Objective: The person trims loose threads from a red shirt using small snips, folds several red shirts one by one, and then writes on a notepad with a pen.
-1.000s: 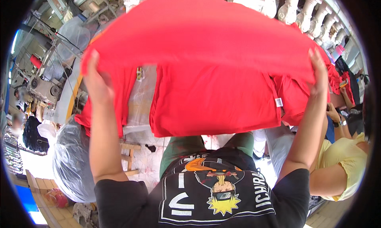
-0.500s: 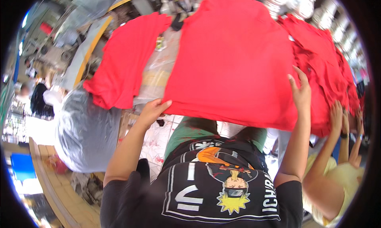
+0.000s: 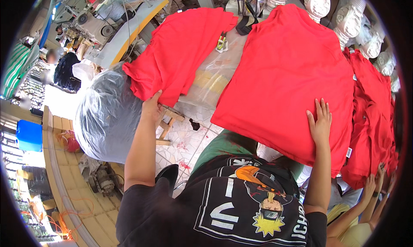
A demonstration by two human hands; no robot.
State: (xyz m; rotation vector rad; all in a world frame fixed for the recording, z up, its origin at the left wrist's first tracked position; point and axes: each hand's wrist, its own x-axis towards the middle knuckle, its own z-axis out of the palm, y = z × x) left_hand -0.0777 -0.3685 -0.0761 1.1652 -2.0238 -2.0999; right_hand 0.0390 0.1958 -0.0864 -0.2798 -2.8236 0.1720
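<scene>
Shirt (image 3: 284,79), the big red one, lies spread on the bench (image 3: 211,77), and our right hand (image 3: 319,123) rests flat on its near hem with fingers splayed and released, pressing rather than gripping. Our left hand (image 3: 151,107) sits at the lower corner of a second red shirt (image 3: 180,53), left of the big shirt; its fingers curl around that edge, though we cannot tell how firmly they hold.

What could go wrong: the big shirt's near hem hangs over the bench edge toward us, so we judge that a careless drag of the flat palm could pull it off onto the tiled floor (image 3: 185,139) (which looks stained). The left shirt also droops past the edge, beside a clear plastic bag (image 3: 107,113), and could slide the same way. A heap of red garments (image 3: 374,118) lies just right of the big shirt, touching it, so edges could catch or get mixed.

The big shirt looks smooth, uniformly red, with a small white tag (image 3: 348,152) at its lower right corner.
</scene>
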